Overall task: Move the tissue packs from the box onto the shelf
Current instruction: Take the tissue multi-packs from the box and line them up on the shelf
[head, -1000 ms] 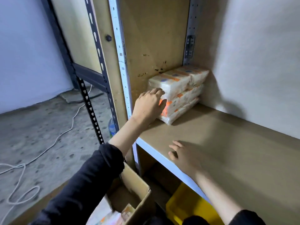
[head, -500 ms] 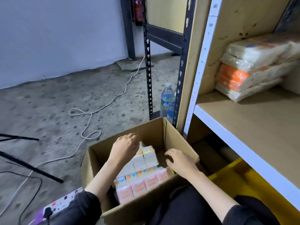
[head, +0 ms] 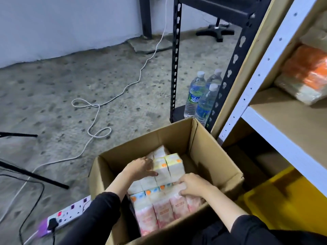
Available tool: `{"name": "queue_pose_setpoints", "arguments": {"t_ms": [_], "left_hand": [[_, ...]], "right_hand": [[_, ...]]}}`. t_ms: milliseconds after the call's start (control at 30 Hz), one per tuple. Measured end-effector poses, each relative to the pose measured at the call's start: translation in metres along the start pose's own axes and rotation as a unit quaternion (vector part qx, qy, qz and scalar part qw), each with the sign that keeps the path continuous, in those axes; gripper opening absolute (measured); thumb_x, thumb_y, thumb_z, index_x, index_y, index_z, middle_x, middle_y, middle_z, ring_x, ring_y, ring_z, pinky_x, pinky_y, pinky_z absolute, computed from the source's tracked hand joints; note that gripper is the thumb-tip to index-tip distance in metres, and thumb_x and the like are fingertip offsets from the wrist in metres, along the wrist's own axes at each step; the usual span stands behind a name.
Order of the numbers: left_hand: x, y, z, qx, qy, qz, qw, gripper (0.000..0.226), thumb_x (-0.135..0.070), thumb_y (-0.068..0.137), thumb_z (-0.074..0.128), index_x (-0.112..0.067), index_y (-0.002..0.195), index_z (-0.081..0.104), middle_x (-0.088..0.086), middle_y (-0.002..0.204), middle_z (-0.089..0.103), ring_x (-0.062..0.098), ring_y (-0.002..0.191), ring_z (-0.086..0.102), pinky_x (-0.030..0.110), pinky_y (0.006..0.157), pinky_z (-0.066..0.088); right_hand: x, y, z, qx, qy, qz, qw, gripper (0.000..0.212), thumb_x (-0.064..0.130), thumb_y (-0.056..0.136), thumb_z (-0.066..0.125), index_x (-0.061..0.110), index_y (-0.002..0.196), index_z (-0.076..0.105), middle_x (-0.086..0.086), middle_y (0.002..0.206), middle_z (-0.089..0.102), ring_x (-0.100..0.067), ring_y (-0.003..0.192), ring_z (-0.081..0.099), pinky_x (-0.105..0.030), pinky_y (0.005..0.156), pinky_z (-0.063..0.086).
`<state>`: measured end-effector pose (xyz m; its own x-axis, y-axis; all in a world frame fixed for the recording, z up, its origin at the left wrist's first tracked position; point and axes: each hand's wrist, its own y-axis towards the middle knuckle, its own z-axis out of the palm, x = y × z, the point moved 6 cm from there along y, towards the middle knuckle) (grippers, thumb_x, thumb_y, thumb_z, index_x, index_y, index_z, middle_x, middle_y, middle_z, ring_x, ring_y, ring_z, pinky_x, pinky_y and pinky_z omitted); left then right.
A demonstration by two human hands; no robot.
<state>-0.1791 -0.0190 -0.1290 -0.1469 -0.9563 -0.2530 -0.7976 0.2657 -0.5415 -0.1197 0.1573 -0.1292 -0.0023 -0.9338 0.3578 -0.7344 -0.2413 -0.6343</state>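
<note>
You are kneeling over the cardboard box (head: pixel 217 152), both hands down among the tissue packs (head: pixel 160 207) still filling it. Your right hand (head: pixel 194 185), at five o'clock of the box's middle, is lying curled over the top of the near pink row, fingers bent but not visibly closed around any pack. Your left hand (head: pixel 139 168), at nine o'clock, is pressing flat-fingered against the side of the raised pale bundle (head: pixel 168 167). To lift it cleanly, you are best bringing the right hand across to its opposite side and squeezing evenly, since the wrap looks soft and slippery. Farther off, at two o'clock, the shelf (head: pixel 283 110) is waiting, a stack of packs (head: pixel 304 75) already lying on it, so you have room beside that.
</note>
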Motion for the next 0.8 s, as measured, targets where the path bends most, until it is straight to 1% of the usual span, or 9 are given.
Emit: {"name": "queue_pose_setpoints", "arguments": {"t_ms": [100, 200, 300, 433, 600, 667, 700, 767, 800], "left_hand": [[0.007, 0.015, 0.009, 0.043, -0.043, -0.001, 0.998, 0.088, -0.049, 0.073, 0.072, -0.01, 0.141, 0.034, 0.006, 0.142, 0.039, 0.024, 0.13, 0.043, 0.032, 0.109, 0.036], [0.008, 0.025, 0.012, 0.05, -0.07, 0.015, 0.996, 0.098, -0.044, 0.069, 0.078, -0.008, 0.144, 0.028, 0.006, 0.146, 0.031, 0.023, 0.133, 0.038, 0.03, 0.113, 0.032], [0.01, 0.033, 0.018, 0.072, -0.083, 0.009, 0.994, 0.104, -0.043, 0.068, 0.079, -0.009, 0.147, 0.02, 0.007, 0.153, 0.022, 0.023, 0.14, 0.028, 0.029, 0.117, 0.024], [0.006, 0.036, 0.019, 0.064, -0.059, 0.009, 0.996, 0.103, -0.044, 0.067, 0.079, -0.008, 0.145, 0.022, 0.011, 0.149, 0.029, 0.026, 0.136, 0.034, 0.031, 0.114, 0.03], [0.005, 0.021, 0.017, -0.007, 0.02, 0.021, 1.0, 0.094, -0.049, 0.068, 0.075, -0.006, 0.138, 0.03, 0.01, 0.133, 0.038, 0.026, 0.125, 0.04, 0.033, 0.106, 0.036], [0.005, 0.014, 0.015, -0.06, 0.056, 0.024, 0.996, 0.09, -0.052, 0.066, 0.074, -0.005, 0.132, 0.036, 0.009, 0.126, 0.043, 0.026, 0.119, 0.045, 0.033, 0.101, 0.04], [0.003, 0.009, 0.014, -0.107, 0.085, 0.03, 0.99, 0.089, -0.054, 0.061, 0.074, -0.004, 0.127, 0.042, 0.009, 0.12, 0.047, 0.026, 0.112, 0.05, 0.033, 0.095, 0.044], [-0.002, -0.001, 0.014, -0.164, 0.134, 0.032, 0.977, 0.093, -0.066, 0.039, 0.075, -0.006, 0.108, 0.058, 0.005, 0.095, 0.06, 0.021, 0.083, 0.063, 0.025, 0.072, 0.053], [-0.006, -0.006, 0.014, -0.188, 0.145, 0.039, 0.971, 0.098, -0.072, 0.027, 0.072, -0.009, 0.1, 0.059, 0.001, 0.082, 0.062, 0.016, 0.069, 0.063, 0.018, 0.061, 0.052]], "right_hand": [[0.002, 0.016, 0.016, 0.06, -0.028, -0.019, 0.998, 0.069, 0.032, 0.073, 0.071, 0.016, 0.134, 0.042, -0.007, 0.138, 0.047, -0.027, 0.124, 0.045, -0.037, 0.101, 0.04], [0.007, 0.026, 0.03, 0.094, -0.058, -0.049, 0.993, 0.081, 0.032, 0.07, 0.075, 0.013, 0.138, 0.035, -0.009, 0.142, 0.04, -0.027, 0.129, 0.039, -0.036, 0.105, 0.036], [0.005, 0.028, 0.035, 0.093, -0.073, -0.069, 0.991, 0.09, 0.031, 0.067, 0.077, 0.014, 0.141, 0.028, -0.007, 0.144, 0.034, -0.026, 0.133, 0.032, -0.038, 0.111, 0.032], [0.007, 0.031, 0.039, 0.089, -0.144, -0.082, 0.982, 0.094, 0.036, 0.063, 0.079, 0.009, 0.138, 0.029, -0.01, 0.139, 0.034, -0.028, 0.131, 0.03, -0.041, 0.111, 0.03], [0.017, 0.034, 0.038, 0.107, -0.194, -0.096, 0.97, 0.086, 0.033, 0.066, 0.077, 0.001, 0.133, 0.033, -0.015, 0.136, 0.031, -0.032, 0.129, 0.027, -0.044, 0.11, 0.028], [0.018, 0.033, 0.038, 0.102, -0.198, -0.103, 0.969, 0.087, 0.033, 0.066, 0.077, 0.0, 0.133, 0.032, -0.015, 0.137, 0.031, -0.031, 0.129, 0.026, -0.042, 0.11, 0.027], [0.019, 0.032, 0.038, 0.097, -0.197, -0.105, 0.97, 0.089, 0.033, 0.066, 0.077, 0.001, 0.134, 0.031, -0.015, 0.137, 0.031, -0.03, 0.13, 0.027, -0.042, 0.111, 0.027], [0.017, 0.03, 0.037, 0.094, -0.189, -0.102, 0.972, 0.091, 0.033, 0.065, 0.078, 0.002, 0.135, 0.029, -0.015, 0.138, 0.033, -0.03, 0.131, 0.029, -0.042, 0.111, 0.028], [0.016, 0.03, 0.037, 0.094, -0.184, -0.098, 0.974, 0.091, 0.034, 0.064, 0.079, 0.003, 0.135, 0.03, -0.015, 0.139, 0.035, -0.031, 0.131, 0.031, -0.042, 0.111, 0.029]]}}
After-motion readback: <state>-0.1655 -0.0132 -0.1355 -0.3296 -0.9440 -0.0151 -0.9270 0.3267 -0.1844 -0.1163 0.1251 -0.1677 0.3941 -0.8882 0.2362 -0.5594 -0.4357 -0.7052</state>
